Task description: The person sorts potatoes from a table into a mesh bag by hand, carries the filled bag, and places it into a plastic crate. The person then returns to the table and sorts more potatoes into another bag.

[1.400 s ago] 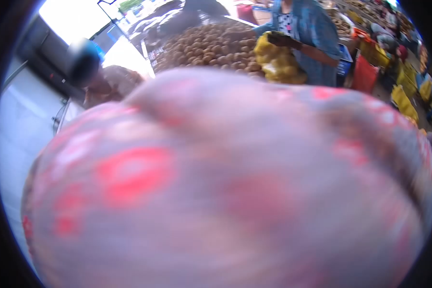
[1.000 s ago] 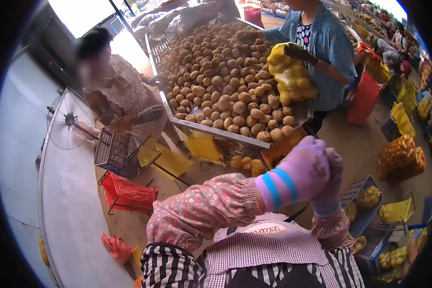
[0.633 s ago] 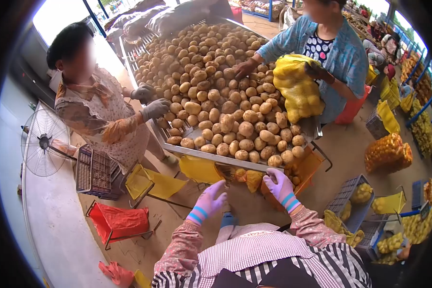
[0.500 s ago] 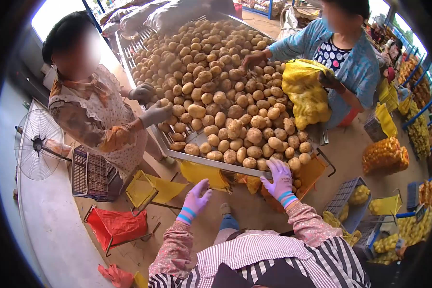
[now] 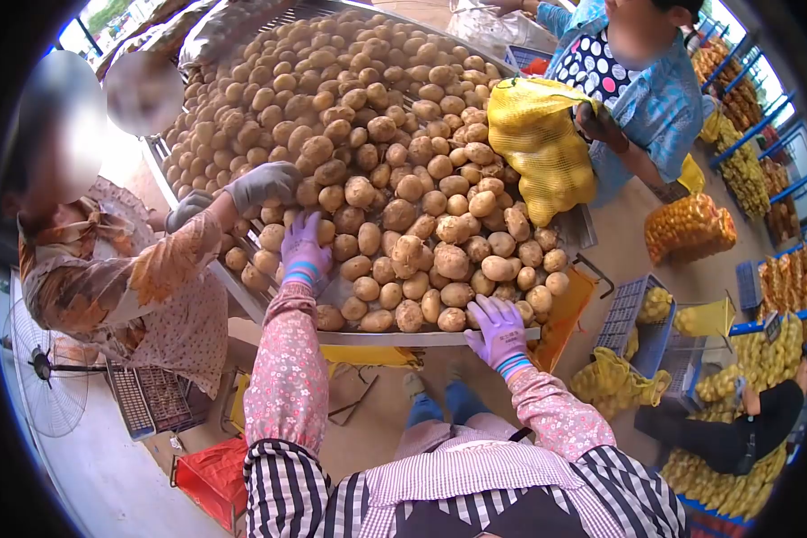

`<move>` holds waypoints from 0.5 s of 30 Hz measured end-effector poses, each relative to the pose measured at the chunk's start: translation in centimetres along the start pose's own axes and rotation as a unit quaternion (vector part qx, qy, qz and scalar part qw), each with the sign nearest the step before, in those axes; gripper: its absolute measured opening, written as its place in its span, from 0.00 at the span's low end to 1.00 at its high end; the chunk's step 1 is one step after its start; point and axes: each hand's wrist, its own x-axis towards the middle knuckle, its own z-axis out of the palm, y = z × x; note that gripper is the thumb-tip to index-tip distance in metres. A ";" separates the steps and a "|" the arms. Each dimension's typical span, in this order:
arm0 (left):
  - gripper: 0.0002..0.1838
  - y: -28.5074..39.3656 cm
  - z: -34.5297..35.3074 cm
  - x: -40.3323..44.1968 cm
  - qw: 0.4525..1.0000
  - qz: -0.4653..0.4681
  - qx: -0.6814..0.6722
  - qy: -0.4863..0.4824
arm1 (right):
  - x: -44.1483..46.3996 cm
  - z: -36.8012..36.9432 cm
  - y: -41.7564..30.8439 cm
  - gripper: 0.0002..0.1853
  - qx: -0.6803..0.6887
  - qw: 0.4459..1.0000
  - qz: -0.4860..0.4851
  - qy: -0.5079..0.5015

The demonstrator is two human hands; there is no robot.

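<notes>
A big heap of potatoes covers a metal sorting table. My left hand, in a purple glove, reaches over the left front part of the heap, its fingers stretched out against the potatoes. At the front edge, further right, rests my right hand in a matching glove. Its fingers are spread and touch the nearest potatoes. Neither hand visibly grips a potato, though the undersides of both are hidden.
On the left, a co-worker's grey-gloved hand touches the heap. Another person at the right holds a yellow mesh sack of potatoes. Crates, a filled orange sack and a red bag stand are on the floor. A fan stands at left.
My left hand has moved from in front of the table forward onto the potatoes. My right hand remains at the front edge. The view has shifted, and the left co-worker's arm reaches further over the heap.
</notes>
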 end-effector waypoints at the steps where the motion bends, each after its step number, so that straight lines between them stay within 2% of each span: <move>1: 0.40 0.6 -0.7 1.0 1.000 0.006 0.002 -0.006 | 0.1 0.1 -0.1 0.32 -0.001 1.000 0.000 0.001; 3: 0.39 1.6 -1.6 2.2 0.986 -0.049 0.088 -0.133 | -0.1 0.3 -0.1 0.32 0.000 1.000 0.002 -0.004; 5: 0.37 1.1 -1.8 1.9 0.990 -0.036 0.074 -0.115 | -0.4 0.2 -0.2 0.32 0.000 1.000 0.006 -0.005; 7: 0.35 1.2 -2.8 1.2 0.988 -0.078 0.052 -0.122 | -0.1 0.1 -0.4 0.32 0.002 1.000 -0.003 -0.006; 8: 0.35 1.1 -2.4 0.5 0.988 -0.069 0.053 -0.129 | -0.3 0.2 -0.3 0.33 0.007 1.000 -0.005 -0.004; 10: 0.35 0.9 -1.3 -1.4 0.987 -0.118 -0.036 -0.103 | -0.6 0.3 0.1 0.33 0.010 1.000 0.003 -0.003; 13: 0.35 1.3 -1.6 -3.4 0.978 -0.167 -0.078 -0.096 | -0.1 0.2 -0.2 0.31 0.019 1.000 0.001 0.007; 15: 0.34 2.2 -0.9 -5.2 0.977 -0.169 -0.085 -0.101 | -0.3 0.0 0.1 0.30 0.022 1.000 0.006 0.000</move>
